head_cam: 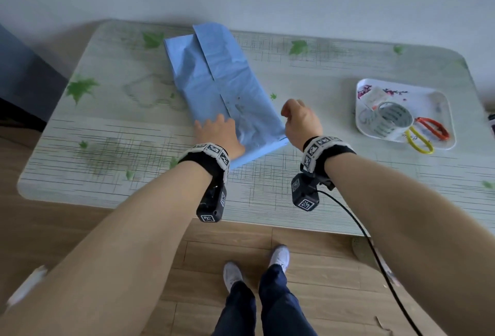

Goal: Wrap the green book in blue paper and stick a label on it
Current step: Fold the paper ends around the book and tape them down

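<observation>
Two overlapping flaps of crinkled blue paper form a long parcel slanting across the leaf-printed desk. Left hand presses its near end, fingers flat; right hand curls beside its edge, grip unclear.

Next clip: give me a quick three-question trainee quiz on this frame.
1. True or false: the left hand lies flat on the blue paper.
2. The tape roll sits: A) on the paper, B) in the tray, C) on a shelf.
3. Which hand is at the paper's near right corner?
Key: 1 true; 2 B; 3 the right hand.
</observation>
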Demonstrator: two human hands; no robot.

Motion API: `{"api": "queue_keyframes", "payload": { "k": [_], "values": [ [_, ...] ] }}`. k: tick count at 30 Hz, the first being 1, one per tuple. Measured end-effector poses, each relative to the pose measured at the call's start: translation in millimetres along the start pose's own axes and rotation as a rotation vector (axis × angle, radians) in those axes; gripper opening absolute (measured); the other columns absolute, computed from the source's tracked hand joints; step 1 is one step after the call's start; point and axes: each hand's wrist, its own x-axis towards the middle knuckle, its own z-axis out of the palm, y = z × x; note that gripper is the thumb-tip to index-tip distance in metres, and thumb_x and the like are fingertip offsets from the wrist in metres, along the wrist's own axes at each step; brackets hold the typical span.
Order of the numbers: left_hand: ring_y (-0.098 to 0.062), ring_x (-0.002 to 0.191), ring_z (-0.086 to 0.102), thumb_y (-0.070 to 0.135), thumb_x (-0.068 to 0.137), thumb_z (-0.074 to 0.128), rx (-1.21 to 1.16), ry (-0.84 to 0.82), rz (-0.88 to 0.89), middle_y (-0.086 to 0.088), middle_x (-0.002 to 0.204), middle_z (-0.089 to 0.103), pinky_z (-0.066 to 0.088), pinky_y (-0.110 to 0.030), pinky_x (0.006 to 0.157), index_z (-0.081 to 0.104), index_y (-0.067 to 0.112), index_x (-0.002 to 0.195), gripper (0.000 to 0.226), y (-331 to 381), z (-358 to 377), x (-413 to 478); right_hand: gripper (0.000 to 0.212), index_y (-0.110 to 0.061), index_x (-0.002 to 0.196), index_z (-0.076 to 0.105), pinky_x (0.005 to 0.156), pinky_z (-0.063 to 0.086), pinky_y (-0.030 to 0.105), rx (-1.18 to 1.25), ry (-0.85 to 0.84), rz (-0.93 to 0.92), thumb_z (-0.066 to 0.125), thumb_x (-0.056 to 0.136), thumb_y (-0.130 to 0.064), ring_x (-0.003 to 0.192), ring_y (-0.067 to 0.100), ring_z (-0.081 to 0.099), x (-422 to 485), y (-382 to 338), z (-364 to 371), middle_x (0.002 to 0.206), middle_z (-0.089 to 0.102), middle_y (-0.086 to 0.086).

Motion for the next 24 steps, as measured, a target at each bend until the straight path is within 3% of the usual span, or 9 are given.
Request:
{"api": "queue_keyframes", "payload": {
  "k": [2, 5, 8, 11, 15, 17, 19, 24],
  "values": [
    [-0.032, 0.116, 0.048, 0.047, 0.079, 0.054, 0.034, -0.001, -0.003, -0.006, 0.120, 0.048, 0.020, -0.052, 0.111, 0.050, 0.018, 0.117, 0.047, 8.3, -0.9, -0.5, 0.034, -0.013, 0.093, 0.064, 0.065, 0.041, 0.031, -0.022, -0.025, -0.062, 0.043, 0.078, 0.009, 0.096, 0.023, 0.053, -5.7, 4.9, -3.0, 0.104, 0.058, 0.004],
    [-0.033, 0.117, 0.049, 0.048, 0.082, 0.052, 0.087, 0.000, 0.007, -0.008, 0.123, 0.048, 0.018, -0.051, 0.111, 0.051, 0.018, 0.120, 0.048, 25.4, -6.9, 2.4, 0.027, -0.018, 0.091, 0.070, 0.074, 0.051, 0.040, -0.073, -0.086, -0.327, 0.053, 0.081, 0.001, 0.099, 0.023, 0.056, -11.6, 7.4, -7.6, 0.106, 0.063, -0.001],
    [-0.032, 0.116, 0.052, 0.047, 0.081, 0.052, 0.106, 0.031, 0.048, -0.007, 0.122, 0.050, 0.017, -0.050, 0.113, 0.055, 0.021, 0.117, 0.044, 56.9, -13.7, 9.2, 0.028, -0.022, 0.112, 0.068, 0.089, 0.047, 0.037, -0.204, -0.213, -0.477, 0.059, 0.087, -0.014, 0.109, 0.020, 0.057, -11.7, 18.8, -17.2, 0.124, 0.061, -0.005],
    [-0.031, 0.111, 0.055, 0.045, 0.081, 0.049, 0.097, 0.087, 0.102, -0.005, 0.117, 0.052, 0.015, -0.050, 0.113, 0.060, 0.026, 0.111, 0.037, 93.1, -22.9, 30.2, 0.038, -0.029, 0.130, 0.054, 0.095, 0.042, 0.032, -0.281, -0.252, -0.406, 0.050, 0.092, -0.025, 0.125, 0.015, 0.046, 4.1, 43.5, -40.1, 0.141, 0.047, -0.013],
    [-0.029, 0.110, 0.058, 0.044, 0.079, 0.059, 0.086, 0.074, 0.165, -0.005, 0.113, 0.058, 0.017, -0.055, 0.112, 0.056, 0.025, 0.106, 0.034, 136.1, -40.5, 70.8, 0.047, -0.034, 0.140, 0.036, 0.075, 0.045, 0.032, -0.408, -0.263, -0.374, 0.044, 0.093, -0.033, 0.122, 0.016, 0.044, 40.7, 80.3, -69.9, 0.138, 0.043, -0.012],
    [-0.030, 0.111, 0.057, 0.032, 0.078, 0.064, 0.094, 0.023, 0.177, -0.006, 0.115, 0.055, 0.013, -0.061, 0.111, 0.053, 0.025, 0.109, 0.034, 164.5, -45.7, 85.4, 0.049, -0.035, 0.140, 0.035, 0.069, 0.044, 0.030, -0.430, -0.295, -0.354, 0.043, 0.093, -0.027, 0.122, 0.016, 0.042, 63.1, 100.0, -78.8, 0.139, 0.039, -0.011],
    [-0.032, 0.111, 0.057, 0.021, 0.080, 0.059, 0.081, -0.022, 0.182, -0.007, 0.117, 0.051, 0.008, -0.065, 0.111, 0.053, 0.029, 0.113, 0.035, 196.7, -49.1, 97.0, 0.050, -0.036, 0.137, 0.038, 0.073, 0.047, 0.030, -0.402, -0.331, -0.322, 0.041, 0.092, -0.016, 0.122, 0.016, 0.041, 81.0, 124.4, -90.1, 0.143, 0.034, -0.012],
    [-0.028, 0.115, 0.054, 0.027, 0.082, 0.057, 0.051, -0.111, 0.187, -0.004, 0.119, 0.050, 0.003, -0.067, 0.111, 0.051, 0.034, 0.115, 0.034, 251.4, -44.4, 129.4, 0.061, -0.033, 0.143, 0.031, 0.083, 0.048, 0.033, -0.354, -0.407, -0.247, 0.041, 0.089, -0.007, 0.118, 0.021, 0.041, 105.3, 183.4, -98.9, 0.147, 0.030, -0.010]
  ]
}}
